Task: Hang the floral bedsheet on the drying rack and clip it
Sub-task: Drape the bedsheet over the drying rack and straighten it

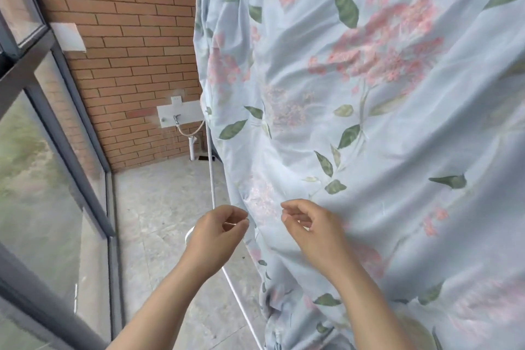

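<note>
The floral bedsheet hangs over the top of the white drying rack. My left hand curls at the sheet's side edge; I cannot tell if it pinches it. My right hand is loose and holds nothing.

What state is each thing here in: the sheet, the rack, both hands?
floral bedsheet: draped over the rack's top, bunched at left, apparently unclipped.
drying rack: standing, mostly covered.
left hand: fingers curled at sheet's edge; hold unclear.
right hand: fingers curled before sheet; hold unclear.
</note>
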Demonstrator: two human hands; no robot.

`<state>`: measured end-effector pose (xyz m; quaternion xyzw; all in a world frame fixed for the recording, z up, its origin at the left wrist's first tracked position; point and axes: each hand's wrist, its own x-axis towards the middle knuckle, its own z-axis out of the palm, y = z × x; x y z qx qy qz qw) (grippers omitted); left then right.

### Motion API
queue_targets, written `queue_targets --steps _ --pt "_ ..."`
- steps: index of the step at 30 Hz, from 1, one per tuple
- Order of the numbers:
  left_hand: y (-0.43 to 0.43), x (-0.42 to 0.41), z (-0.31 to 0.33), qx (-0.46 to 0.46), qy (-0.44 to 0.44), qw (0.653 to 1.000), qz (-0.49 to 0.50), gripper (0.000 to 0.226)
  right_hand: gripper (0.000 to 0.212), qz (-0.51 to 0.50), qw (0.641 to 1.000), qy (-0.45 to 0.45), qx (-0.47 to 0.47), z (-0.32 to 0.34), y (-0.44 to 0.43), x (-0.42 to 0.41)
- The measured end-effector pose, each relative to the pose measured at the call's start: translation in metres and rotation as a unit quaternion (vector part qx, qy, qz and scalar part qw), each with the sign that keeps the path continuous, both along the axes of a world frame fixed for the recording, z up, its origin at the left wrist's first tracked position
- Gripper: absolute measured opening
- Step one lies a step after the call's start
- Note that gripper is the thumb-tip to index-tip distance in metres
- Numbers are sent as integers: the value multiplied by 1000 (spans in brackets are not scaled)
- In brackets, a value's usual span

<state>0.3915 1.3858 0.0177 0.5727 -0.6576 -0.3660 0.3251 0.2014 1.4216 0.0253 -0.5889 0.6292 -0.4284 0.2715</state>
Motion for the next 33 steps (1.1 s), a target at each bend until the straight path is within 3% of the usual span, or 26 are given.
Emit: queue_targets --steps 5,11,16,24,27,30,33 --pt "-50 -8 -4 2 28 998 -60 9 18 -50 998 26 7 -2 -33 -5" --pt "-130 -16 -12 15 32 986 -161 10 22 -178 984 21 2 -18 -75 -5" --pt "-190 -17 -14 14 12 959 -282 9 27 -300 953 24 21 -22 -94 4" --pt "-230 -11 -46 -18 -12 906 -422 11 34 -374 923 35 85 -43 -87 41" --pt "-236 -8 -72 -172 -90 858 -476 29 32 -386 916 41 103 -55 -76 54" --pt "-239 -12 -101 -358 -172 744 -537 66 32 -380 913 59 134 -66 -62 68" --pt "-238 -21 -114 -391 -210 708 -549 87 32 -390 906 86 137 -68 -53 75"
